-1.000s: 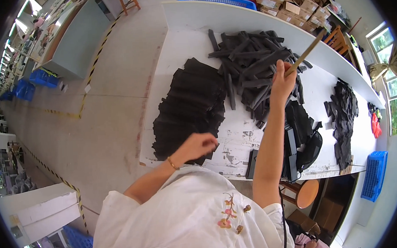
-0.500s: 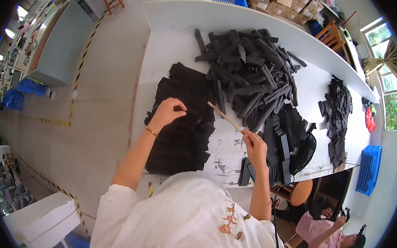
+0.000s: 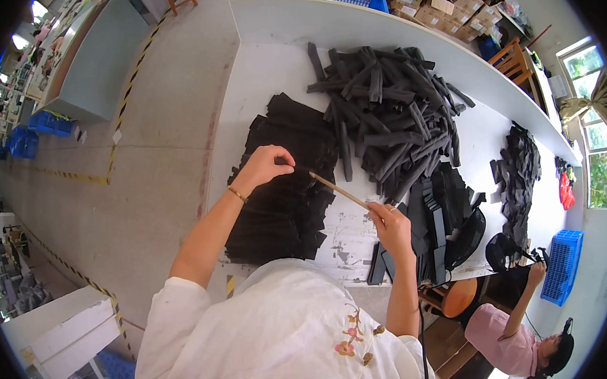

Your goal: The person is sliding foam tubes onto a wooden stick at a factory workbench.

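My right hand (image 3: 391,231) is closed around the near end of a thin wooden stick (image 3: 340,191). The stick's far tip points up and left, over the edge of a spread of overlapping black pieces (image 3: 271,226). Above that spread, my left hand (image 3: 267,167) has its thumb and fingers curled together. Whatever it pinches, if anything, is lost against the black. Beyond my right hand lies a heap of black folded strips (image 3: 393,114). Close to its right side are a stack of black flat pieces (image 3: 434,230) and a black curved pouch-like item (image 3: 465,239).
The white table (image 3: 348,239) has a raised back panel (image 3: 405,37). More black pieces (image 3: 516,176) lie at its right. A co-worker in a pink top (image 3: 504,337) holds up a black strapped item (image 3: 505,252) near a blue crate (image 3: 562,264). Cartons (image 3: 438,7) stand behind the panel.
My left hand has shifted slightly right, and the stick's tip has swung left toward it. The co-worker has raised an arm, bringing the black strapped item up at the table's edge.
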